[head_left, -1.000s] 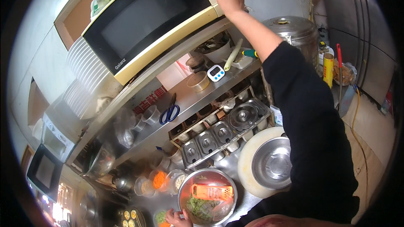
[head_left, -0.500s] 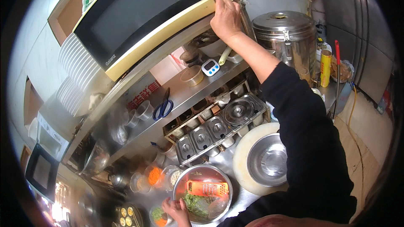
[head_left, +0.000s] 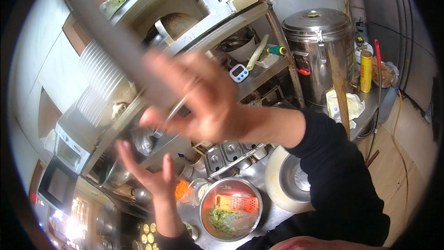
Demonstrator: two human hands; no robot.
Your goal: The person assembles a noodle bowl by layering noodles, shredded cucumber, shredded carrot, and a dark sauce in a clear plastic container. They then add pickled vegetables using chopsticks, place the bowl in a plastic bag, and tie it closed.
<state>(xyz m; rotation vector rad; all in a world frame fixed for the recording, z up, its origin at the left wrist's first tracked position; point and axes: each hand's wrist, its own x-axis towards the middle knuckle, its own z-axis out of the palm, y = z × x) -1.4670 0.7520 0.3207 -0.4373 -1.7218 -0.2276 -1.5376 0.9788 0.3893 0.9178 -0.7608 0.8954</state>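
Observation:
A cream microwave [head_left: 203, 32] stands on the upper shelf, its door [head_left: 111, 41] swung out toward me and blurred. My right hand [head_left: 203, 95] is at the door's near edge, fingers spread and smeared by motion; whether it touches the door is unclear. Inside the cavity sits a dark round vessel with a pale curved part [head_left: 162, 30], partly hidden. My left hand [head_left: 155, 173], raised below the shelf, has its fingers apart and nothing in it. Under my hands a steel bowl [head_left: 259, 220] contains an orange grater [head_left: 236, 203] and green shreds [head_left: 222, 220].
Stacked white plates [head_left: 104, 71] stand left of the microwave. A white timer [head_left: 238, 72] and a green-handled peeler [head_left: 276, 50] lie on the lower shelf. Lidded steel pans [head_left: 231, 150] and shredded carrot [head_left: 181, 189] are near the bowl. A large steel pot [head_left: 314, 55] stands right.
The microwave door has gone from closed to open, my right hand moving left and toward me with it. My left hand has risen from beside the steel bowl.

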